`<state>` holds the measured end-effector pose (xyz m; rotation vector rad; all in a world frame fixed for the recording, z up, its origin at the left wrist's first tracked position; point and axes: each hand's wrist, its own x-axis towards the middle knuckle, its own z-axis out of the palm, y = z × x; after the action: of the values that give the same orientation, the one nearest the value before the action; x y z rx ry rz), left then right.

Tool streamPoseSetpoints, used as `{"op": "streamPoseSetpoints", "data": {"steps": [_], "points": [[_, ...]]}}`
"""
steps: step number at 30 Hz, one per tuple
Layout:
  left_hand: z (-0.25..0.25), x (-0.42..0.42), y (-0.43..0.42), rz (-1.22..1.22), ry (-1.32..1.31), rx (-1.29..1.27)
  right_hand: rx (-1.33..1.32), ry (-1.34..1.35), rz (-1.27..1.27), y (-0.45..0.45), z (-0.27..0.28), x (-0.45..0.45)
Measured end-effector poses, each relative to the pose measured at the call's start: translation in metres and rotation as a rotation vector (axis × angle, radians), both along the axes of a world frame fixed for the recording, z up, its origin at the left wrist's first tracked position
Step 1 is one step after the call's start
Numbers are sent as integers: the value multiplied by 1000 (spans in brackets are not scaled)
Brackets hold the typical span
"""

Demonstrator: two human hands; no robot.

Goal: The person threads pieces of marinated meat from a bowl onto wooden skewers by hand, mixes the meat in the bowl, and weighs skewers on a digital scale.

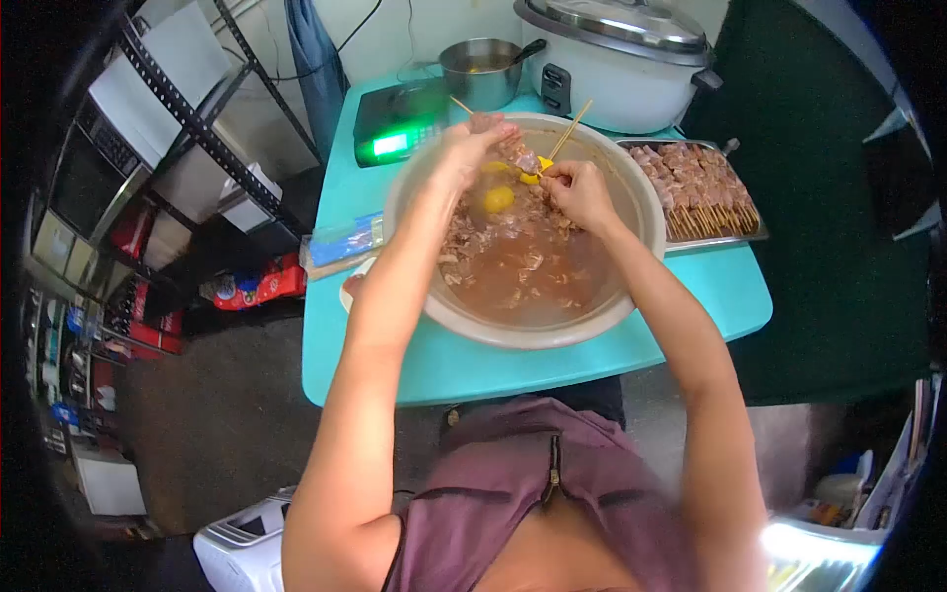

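As the left hand (472,150) grips a skewer (461,104) and the right hand (582,195) pinches meat (526,160), a slip could splash the surface's near edge (473,370).

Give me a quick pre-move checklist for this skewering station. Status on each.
1. Left hand on the skewer: ok, the stick's end juts out past the hand.
2. Right hand grip: cannot tell. Fingertips are bunched near the meat over the basin, but what they pinch is unclear.
3. Loose meat left: ok, pieces lie in the cloudy liquid.
4. Spare sticks in reach: ok, upright near the right hand.
5. Room on the tray: not ok, I'd say; loaded skewers cover most of it.
6. Scale reading: cannot tell, display lit but unreadable.
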<state>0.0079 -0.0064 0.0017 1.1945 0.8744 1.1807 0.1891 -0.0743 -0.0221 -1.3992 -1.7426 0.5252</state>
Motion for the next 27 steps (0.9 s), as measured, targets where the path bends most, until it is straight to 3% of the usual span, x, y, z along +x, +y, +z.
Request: {"op": "streamPoseSetpoints", "data": {"steps": [5, 10, 19, 21, 27], "points": [[2, -4, 0, -159, 8, -63, -6, 59, -22, -4, 2, 5], [9, -7, -4, -104, 18, -88, 57, 23, 9, 2, -1, 5], [6, -21, 3, -229, -84, -91, -17, 22, 46, -1, -2, 8], [7, -25, 4, -335, -180, -114, 92, 33, 81, 0, -4, 9], [13, -26, 0, -309, -173, -124, 18, 70, 108, 2, -1, 12]]}}
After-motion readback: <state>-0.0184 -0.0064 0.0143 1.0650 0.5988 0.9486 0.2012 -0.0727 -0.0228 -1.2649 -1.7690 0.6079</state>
